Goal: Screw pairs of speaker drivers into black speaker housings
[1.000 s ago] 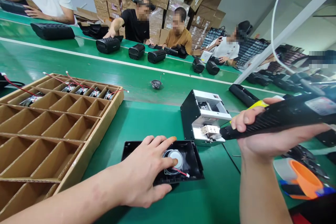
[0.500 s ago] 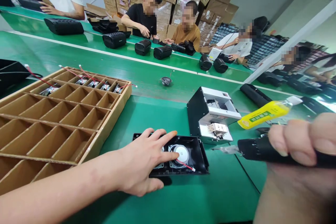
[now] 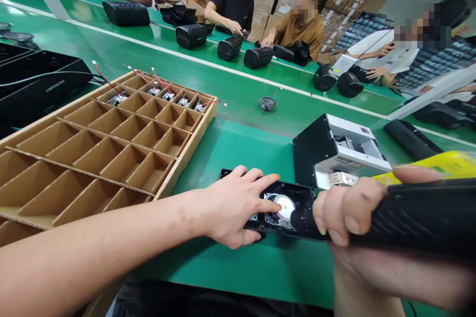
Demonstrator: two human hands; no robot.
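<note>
My left hand (image 3: 238, 208) lies spread across a shallow black speaker housing (image 3: 305, 197), its index fingertip on the round back of a speaker driver (image 3: 285, 203). A second driver is mostly hidden under that hand. My right hand (image 3: 351, 208) is wrapped round a black electric screwdriver (image 3: 420, 213) that points left. The nose of the tool is over the lower right rim of the driver; its bit is too blurred to make out. Just behind the housing stands a white and black boxy machine (image 3: 307, 151), with a yellow-labelled bottle (image 3: 453, 161) to its right, partly covered by my right hand.
A divided cardboard tray (image 3: 191, 146) on the left holds several drivers with red leads. One loose driver (image 3: 268, 103) lies on the green bench. Black casings (image 3: 48, 79) are at far left. Across the bench, several people handle black speaker bodies (image 3: 191, 35).
My right hand has brought the screwdriver left and over the driver in the housing. My left hand keeps its place on the housing. The whole view has shifted.
</note>
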